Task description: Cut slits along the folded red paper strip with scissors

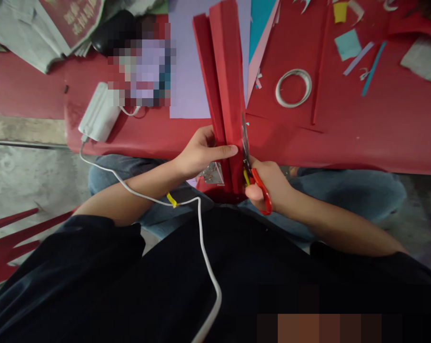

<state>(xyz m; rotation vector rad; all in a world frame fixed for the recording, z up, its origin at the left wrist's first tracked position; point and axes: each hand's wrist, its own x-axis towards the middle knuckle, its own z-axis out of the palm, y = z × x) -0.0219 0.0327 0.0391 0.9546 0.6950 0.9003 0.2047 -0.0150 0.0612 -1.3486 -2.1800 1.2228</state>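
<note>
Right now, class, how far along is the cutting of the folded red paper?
Done: the red paper is folded. In hand: the left hand pinches it while the right hand works scissors at its right edge. Left: nearly the whole length above the blades looks uncut.

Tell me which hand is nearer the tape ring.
Right. The right hand, holding the scissors, sits below the tape ring; the left hand, gripping the red paper, is farther left.

Red folded paper (222,81), red-handled scissors (253,166), seemingly lilac sheet (188,71)
</note>
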